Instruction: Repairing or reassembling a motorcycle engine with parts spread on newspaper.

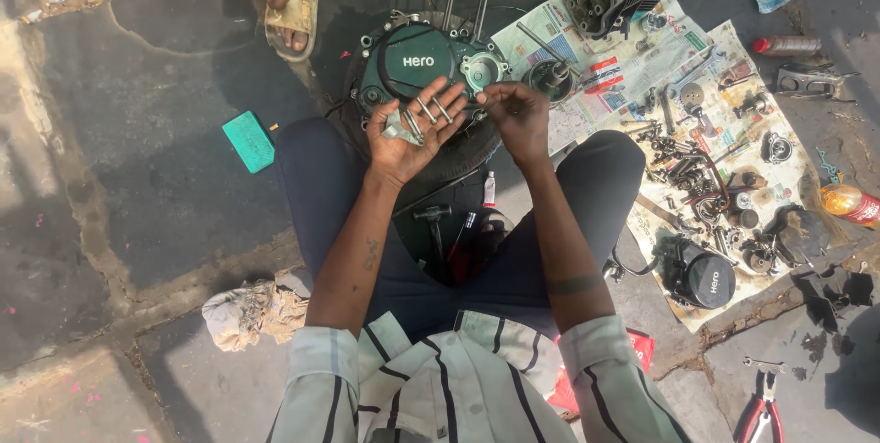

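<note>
Several bolts (pixel 429 111) lie across the upturned palm of the left hand (pixel 410 131), fingers spread flat and released, in the middle of the scene above the person's lap. The right hand (pixel 518 118), just right of it, has fingertips pinched together; what they grasp cannot be told. Just beyond both hands sits a dark green engine cover (pixel 417 63). To the right, newspaper (pixel 642 67) carries many small metal parts. A green block (pixel 248 141) lies left.
</note>
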